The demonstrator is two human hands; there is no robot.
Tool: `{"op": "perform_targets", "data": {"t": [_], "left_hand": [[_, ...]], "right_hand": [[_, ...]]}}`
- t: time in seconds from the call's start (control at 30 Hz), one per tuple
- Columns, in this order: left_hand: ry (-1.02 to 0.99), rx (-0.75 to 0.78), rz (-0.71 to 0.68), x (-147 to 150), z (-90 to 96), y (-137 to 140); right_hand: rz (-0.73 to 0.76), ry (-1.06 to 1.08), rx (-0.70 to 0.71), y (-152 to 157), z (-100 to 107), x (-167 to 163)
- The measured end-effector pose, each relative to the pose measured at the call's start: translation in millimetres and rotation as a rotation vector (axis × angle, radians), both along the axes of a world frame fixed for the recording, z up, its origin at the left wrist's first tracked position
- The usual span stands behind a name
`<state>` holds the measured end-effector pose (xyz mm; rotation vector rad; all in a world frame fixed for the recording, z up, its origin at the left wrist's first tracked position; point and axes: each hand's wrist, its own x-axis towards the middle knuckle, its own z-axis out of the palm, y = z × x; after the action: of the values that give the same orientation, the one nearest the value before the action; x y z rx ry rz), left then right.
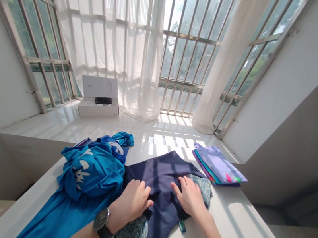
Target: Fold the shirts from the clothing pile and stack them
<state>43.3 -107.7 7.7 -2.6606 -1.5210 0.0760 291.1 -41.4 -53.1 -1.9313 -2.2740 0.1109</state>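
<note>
A navy garment [165, 168] with teal-and-white paisley patches on its left and right sides lies spread and wrinkled on the white table [237, 232]. My left hand [136, 198], with a dark watch [101, 219] on the wrist, rests on its left part, thumb apart and fingers bent over the cloth. On the right side, my right hand [191, 194] lies with fingers spread, beside the paisley cloth [204, 187]. Neither hand visibly lifts the fabric. A small green object [182, 226] pokes out below the garment's right edge, its kind unclear.
A loose heap of blue shirts [93, 169] lies at the left, one trailing toward the front edge. A folded stack of clothes [219, 165], lavender on top, sits at the right. An open white box [99, 107] holding a black item stands on the sill before curtains [114, 39].
</note>
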Motion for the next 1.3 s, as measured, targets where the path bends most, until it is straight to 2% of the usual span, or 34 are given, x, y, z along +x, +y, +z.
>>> {"op": "perform_targets", "data": {"t": [0.1, 0.23, 0.33, 0.4, 0.5, 0.6, 0.73, 0.87, 0.97, 1.1, 1.2, 1.3], "left_hand": [[0.044, -0.042, -0.139, 8.0, 3.2, -1.5], [-0.146, -0.079, -0.183, 3.0, -0.3, 22.3], [-0.299, -0.039, -0.229, -8.5, -14.8, 40.7], [-0.379, 0.009, -0.241, -16.0, -29.6, 46.8], [-0.426, 0.019, -0.235, -22.9, -49.5, 48.1], [-0.422, -0.010, -0.207, -23.4, -58.9, 48.4], [-0.408, -0.001, -0.147, -20.6, -60.1, 55.0], [-0.419, 0.052, -0.161, -20.7, -55.4, 57.6], [-0.461, 0.065, -0.227, -21.0, -47.2, 52.0], [-0.469, -0.075, -0.340, -18.5, -37.0, 40.6], [-0.450, -0.150, -0.369, -14.8, -36.1, 34.4], [-0.449, -0.159, -0.381, -12.2, -38.6, 32.2]], "right_hand": [[0.064, 0.005, 0.022, 25.4, -2.3, -18.4], [0.211, 0.027, 0.067, 73.5, -1.7, -36.6], [0.253, 0.036, 0.171, 99.7, 7.5, -43.1], [0.247, 0.089, 0.282, 99.5, 13.0, -44.9], [0.259, 0.237, 0.324, 67.6, 13.7, -44.1], [0.257, 0.340, 0.194, 11.4, 8.9, -37.3], [0.283, 0.402, 0.027, -63.5, 3.4, -19.2], [0.323, 0.372, -0.079, -115.3, -11.9, 4.0], [0.324, 0.329, -0.079, -137.3, -29.4, 19.2], [0.363, 0.336, -0.021, -147.6, -43.3, 34.3], [0.362, 0.437, 0.041, -147.2, -37.1, 38.6], [0.301, 0.532, 0.022, -146.9, -17.3, 31.3]]}}
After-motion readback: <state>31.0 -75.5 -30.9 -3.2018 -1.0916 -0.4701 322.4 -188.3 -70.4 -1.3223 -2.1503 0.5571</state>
